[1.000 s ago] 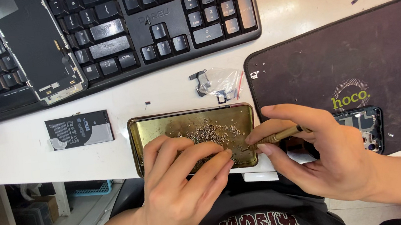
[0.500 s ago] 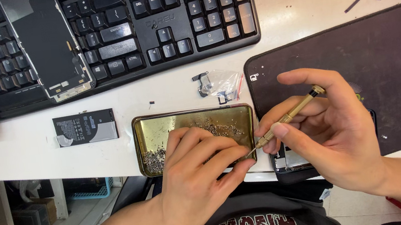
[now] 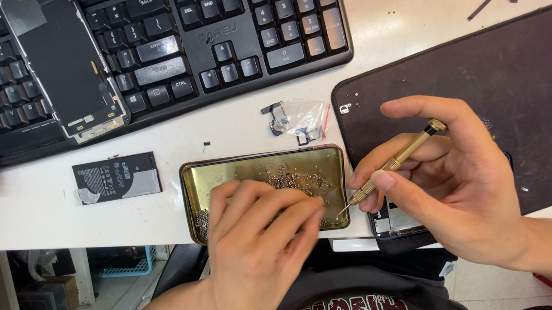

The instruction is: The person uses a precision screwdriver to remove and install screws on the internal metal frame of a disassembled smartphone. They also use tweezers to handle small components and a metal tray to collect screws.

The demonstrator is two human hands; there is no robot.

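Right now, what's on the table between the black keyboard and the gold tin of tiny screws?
In the head view, a small clear plastic bag with little dark parts lies on the white table between the keyboard and the tin.

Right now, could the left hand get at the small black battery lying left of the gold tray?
Probably yes. The left hand rests over the gold tray, and the black battery lies flat on bare white desk just beside it, with nothing between them.
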